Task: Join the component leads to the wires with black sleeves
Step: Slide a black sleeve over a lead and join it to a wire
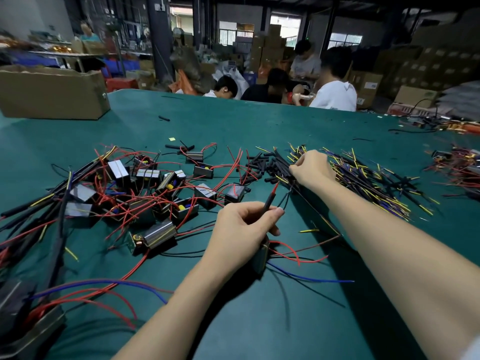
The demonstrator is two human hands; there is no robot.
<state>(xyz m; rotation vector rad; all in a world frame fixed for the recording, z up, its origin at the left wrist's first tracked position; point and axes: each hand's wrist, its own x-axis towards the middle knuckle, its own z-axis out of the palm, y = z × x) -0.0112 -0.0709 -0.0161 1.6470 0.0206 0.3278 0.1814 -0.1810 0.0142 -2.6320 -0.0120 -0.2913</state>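
My left hand (pixel 244 227) grips a small component (pixel 261 258) with red, blue and black leads trailing out below it, and pinches a black sleeve (pixel 268 202) with a red lead tip poking out of its top. My right hand (pixel 313 167) reaches forward into the pile of black-sleeved wires (pixel 363 178) with yellow and blue ends; its fingers curl onto wires at the pile's left edge. Loose short black sleeves (pixel 262 162) lie just left of that hand.
A heap of components (pixel 145 188) with red leads covers the left of the green table (pixel 233 120). A cardboard box (pixel 52 92) stands at the far left. More wired parts (pixel 459 165) lie at the right edge. Several people sit beyond the table.
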